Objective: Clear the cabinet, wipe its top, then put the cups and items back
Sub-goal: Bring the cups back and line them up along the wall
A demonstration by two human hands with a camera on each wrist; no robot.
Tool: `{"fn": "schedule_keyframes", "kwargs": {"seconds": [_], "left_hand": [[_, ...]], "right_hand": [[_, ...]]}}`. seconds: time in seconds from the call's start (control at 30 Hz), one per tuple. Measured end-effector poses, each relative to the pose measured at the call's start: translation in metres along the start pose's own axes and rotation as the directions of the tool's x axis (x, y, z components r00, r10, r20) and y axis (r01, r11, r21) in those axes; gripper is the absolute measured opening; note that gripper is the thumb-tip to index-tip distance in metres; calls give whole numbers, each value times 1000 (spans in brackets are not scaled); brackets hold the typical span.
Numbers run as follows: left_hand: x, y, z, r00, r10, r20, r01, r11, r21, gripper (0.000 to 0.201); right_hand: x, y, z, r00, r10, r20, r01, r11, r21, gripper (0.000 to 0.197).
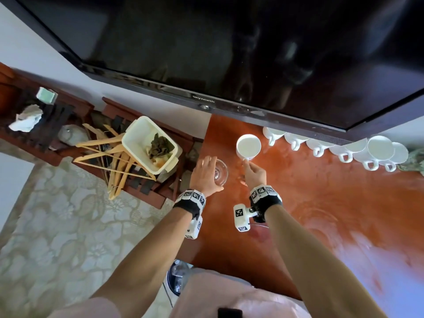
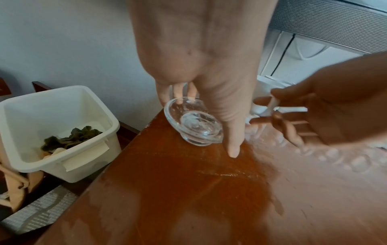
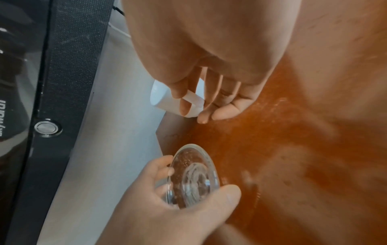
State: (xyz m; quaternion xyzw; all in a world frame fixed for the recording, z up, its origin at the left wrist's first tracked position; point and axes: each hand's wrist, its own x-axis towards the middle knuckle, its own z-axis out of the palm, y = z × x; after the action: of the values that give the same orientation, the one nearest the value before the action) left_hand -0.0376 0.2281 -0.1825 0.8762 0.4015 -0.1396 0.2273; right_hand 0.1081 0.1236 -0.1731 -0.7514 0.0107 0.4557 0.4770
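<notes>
A small clear glass bowl sits near the left edge of the reddish wooden cabinet top. My left hand wraps it, fingers on the far rim and thumb on the near side. My right hand pinches the handle of a white cup, which is tilted with its mouth facing the wall. The cup's base is hidden, so contact with the cabinet is unclear.
A row of several white cups lines the back of the cabinet under a large black TV. Left of the cabinet, a white bin holding a dark rag stands on a low rack with wooden hangers.
</notes>
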Motion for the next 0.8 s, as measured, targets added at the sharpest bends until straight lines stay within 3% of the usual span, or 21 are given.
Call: {"fn": "schedule_keyframes", "kwargs": {"seconds": [0.2,0.5,0.8], "left_hand": [[-10,-2,4,993,-111,-31,111,994,10,120],[-3,-2,1,989,-136,-58,137,990,21,115],[64,4,-26,985,-136,-108,131,990,-49,113]], "right_hand": [[32,-31,11,997,-51,-51,50,998,-28,27],[57,-60,13,996,-43,-79,44,999,2,23],[62,-58,8,995,-78,-68,73,995,-75,37]]}}
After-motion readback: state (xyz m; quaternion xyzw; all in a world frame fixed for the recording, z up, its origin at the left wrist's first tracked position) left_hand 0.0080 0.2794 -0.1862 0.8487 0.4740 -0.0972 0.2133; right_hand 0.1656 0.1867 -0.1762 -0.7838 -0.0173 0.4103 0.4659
